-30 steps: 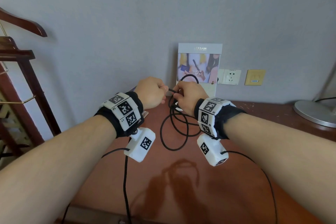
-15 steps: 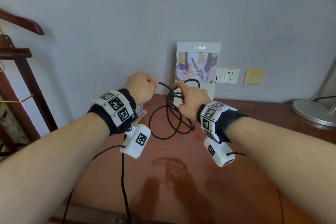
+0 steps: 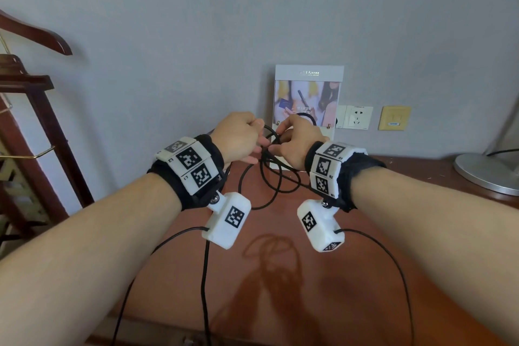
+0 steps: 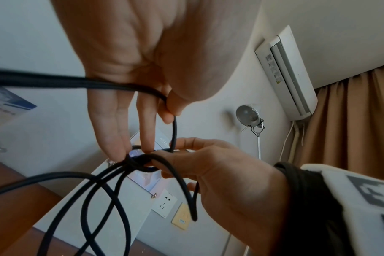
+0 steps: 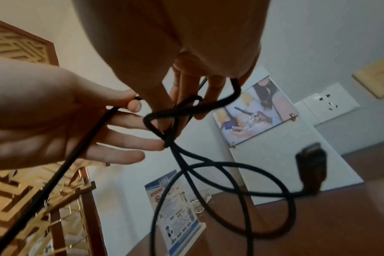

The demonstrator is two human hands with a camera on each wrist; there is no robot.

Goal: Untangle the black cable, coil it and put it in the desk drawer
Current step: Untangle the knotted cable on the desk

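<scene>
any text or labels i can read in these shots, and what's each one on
No text here reads with certainty.
Framed poster: pale header line and a caption, both too blurred to quote.
Blue-and-white leaflet stand: print too small.
Yellow wall plate: small blue label, unreadable.
Air conditioner: stickers, unreadable.
Wristbands: square black-and-white marker codes, no words.

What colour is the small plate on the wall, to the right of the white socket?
Yellow wall plate; the head view shows it best.
</scene>
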